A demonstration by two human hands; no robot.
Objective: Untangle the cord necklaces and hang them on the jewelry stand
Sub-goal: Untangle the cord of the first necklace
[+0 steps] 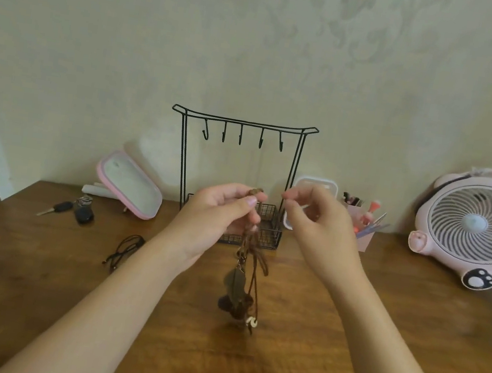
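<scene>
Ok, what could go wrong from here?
The cord necklaces dangle as one twisted bundle from the grip of the left hand, so a hard pull by the right hand may tighten the tangle. The hands work right in front of the wire jewelry stand, which a swinging pendant could snag.

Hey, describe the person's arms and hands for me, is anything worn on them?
No sleeves show: the left forearm and right forearm are bare to the frame's edge. The left hand and right hand wear no gloves, and no rings, watch or bracelets are visible.
</scene>
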